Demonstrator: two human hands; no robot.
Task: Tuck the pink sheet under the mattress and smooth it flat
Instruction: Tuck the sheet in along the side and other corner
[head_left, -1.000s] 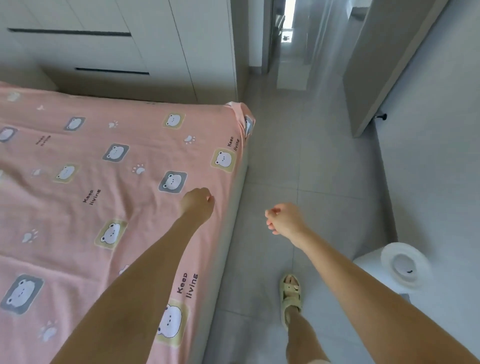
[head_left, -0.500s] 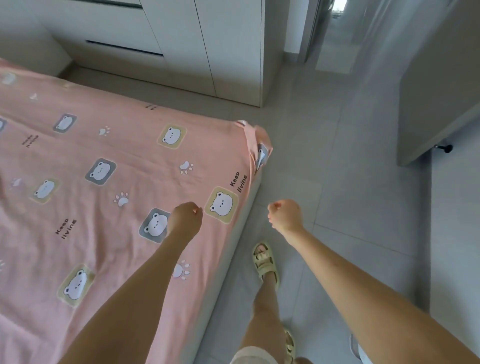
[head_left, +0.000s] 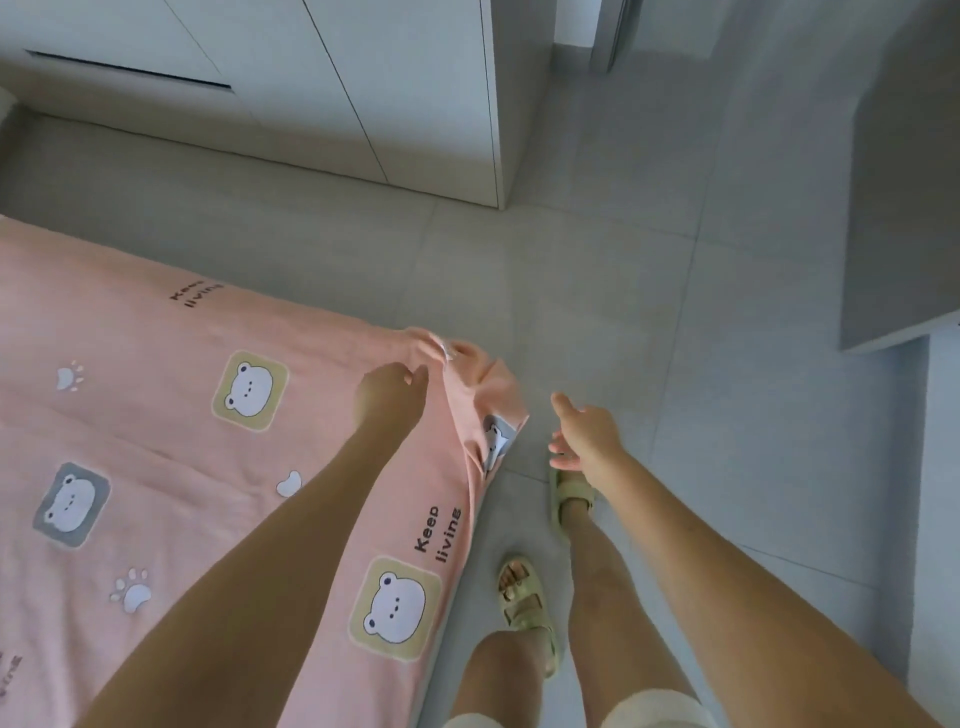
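Both are empty with relaxed fingers: your left hand (head_left: 390, 397) over the pink sheet (head_left: 156, 426) spread at your left, near its bunched corner (head_left: 480, 382), your right hand (head_left: 589, 436) above the floor (head_left: 675, 312).

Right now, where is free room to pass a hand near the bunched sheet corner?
Bare floor lies between the bunched corner, the white cabinet and the grey door. Crowded: beside the pink sheet, with the right hand and both feet.
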